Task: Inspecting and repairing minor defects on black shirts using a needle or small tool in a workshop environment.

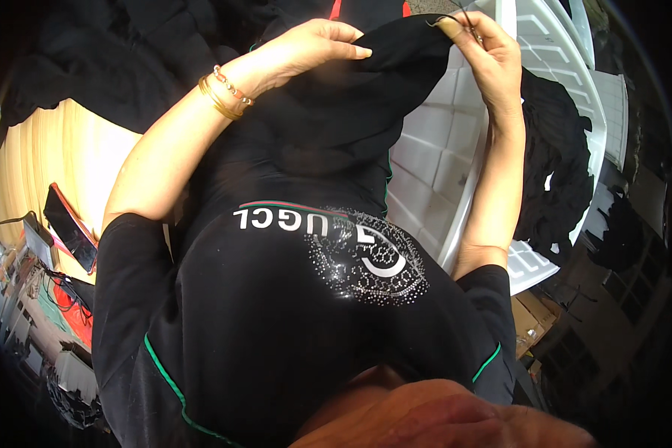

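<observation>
A piece of black cloth (396,71) is stretched between my hands over my lap, at the top of the view. My left hand (317,51) pinches its left side with thumb and fingers. At its upper right corner, my right hand (494,63) has closed thumb and forefinger on the edge. A thin dark metal tool, which looks like small thread snips (472,28), sticks out between the right hand's fingers. By that thumb tip a short pale thread (434,23) curls from the cloth's edge. How the tool is gripped is partly hidden.
To the right stands a large white plastic basket (433,149), with a heap of black cloth (556,160) beyond my right forearm. More black cloth (119,67) lies at the upper left over a light wooden surface (45,160). A phone-like dark device (71,228) rests at the left.
</observation>
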`<state>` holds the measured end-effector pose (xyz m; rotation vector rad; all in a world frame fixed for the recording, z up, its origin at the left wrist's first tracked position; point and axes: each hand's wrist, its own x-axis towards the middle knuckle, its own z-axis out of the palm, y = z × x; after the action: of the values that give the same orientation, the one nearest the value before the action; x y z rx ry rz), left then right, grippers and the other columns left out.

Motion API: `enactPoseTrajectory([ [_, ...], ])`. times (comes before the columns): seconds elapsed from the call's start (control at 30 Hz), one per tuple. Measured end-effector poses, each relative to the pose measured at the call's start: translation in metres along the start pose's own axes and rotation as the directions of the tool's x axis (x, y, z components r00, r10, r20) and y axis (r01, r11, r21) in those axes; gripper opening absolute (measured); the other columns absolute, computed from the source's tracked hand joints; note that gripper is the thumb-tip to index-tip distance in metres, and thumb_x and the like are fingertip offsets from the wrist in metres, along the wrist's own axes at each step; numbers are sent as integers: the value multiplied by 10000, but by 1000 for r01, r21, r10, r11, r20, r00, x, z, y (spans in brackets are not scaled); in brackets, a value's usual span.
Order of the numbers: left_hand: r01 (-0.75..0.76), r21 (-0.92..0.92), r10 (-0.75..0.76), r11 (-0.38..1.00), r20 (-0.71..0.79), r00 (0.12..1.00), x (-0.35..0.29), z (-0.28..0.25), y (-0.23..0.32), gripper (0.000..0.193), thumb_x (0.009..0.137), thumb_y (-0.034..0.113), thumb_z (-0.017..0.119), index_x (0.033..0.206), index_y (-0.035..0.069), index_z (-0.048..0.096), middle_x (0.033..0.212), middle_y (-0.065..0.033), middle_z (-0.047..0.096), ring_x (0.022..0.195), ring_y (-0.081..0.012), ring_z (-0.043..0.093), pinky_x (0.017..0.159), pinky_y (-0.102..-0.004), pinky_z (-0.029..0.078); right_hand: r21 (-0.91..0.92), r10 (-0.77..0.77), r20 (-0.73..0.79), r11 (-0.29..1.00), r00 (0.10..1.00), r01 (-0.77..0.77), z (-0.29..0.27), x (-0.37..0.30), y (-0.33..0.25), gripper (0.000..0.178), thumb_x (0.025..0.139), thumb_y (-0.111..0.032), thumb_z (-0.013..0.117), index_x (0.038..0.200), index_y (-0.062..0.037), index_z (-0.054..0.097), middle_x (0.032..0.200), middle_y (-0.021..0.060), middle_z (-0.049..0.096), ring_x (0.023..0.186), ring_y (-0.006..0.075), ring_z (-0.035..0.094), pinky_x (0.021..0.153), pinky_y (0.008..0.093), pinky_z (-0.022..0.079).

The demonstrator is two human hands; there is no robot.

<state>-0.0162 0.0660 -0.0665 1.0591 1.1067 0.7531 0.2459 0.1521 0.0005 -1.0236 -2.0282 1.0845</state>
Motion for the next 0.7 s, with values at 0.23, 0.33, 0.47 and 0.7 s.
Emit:
enactPoseTrajectory([
  [0.23,-42,-135,45,990,24,999,1,-10,0,273,937,175,694,1162,22,678,1095,-22,702,1058,-87,621,994,-221,423,-185,106,-33,976,994,-110,18,2,-16,316,878,-85,735,1173,6,665,915,10,670,801,90,602,733,238,492],
  [0.33,-40,-238,47,970,24,999,3,-12,-8,254,941,180,689,1148,32,689,1078,-11,703,1026,-82,627,974,-228,437,-302,-161,195,928,967,216,27,4,-24,299,878,-80,739,1173,-53,698,875,-20,633,747,61,525,673,209,436],
  [0.47,-32,-211,50,977,79,996,8,-16,-12,228,949,174,677,1128,34,700,1048,10,699,981,-61,621,930,-227,452,-370,-200,348,868,916,330,33,-1,-31,354,851,-133,759,1200,-120,706,755,16,512,669,115,487,617,276,420],
  [0.7,-62,-214,86,975,103,991,9,-17,-14,217,955,155,664,1127,28,699,1034,13,695,978,-49,613,908,-200,450,-465,-132,332,839,934,284,38,-3,-32,332,852,-187,748,1181,-159,714,763,27,532,678,144,515,634,297,440],
])
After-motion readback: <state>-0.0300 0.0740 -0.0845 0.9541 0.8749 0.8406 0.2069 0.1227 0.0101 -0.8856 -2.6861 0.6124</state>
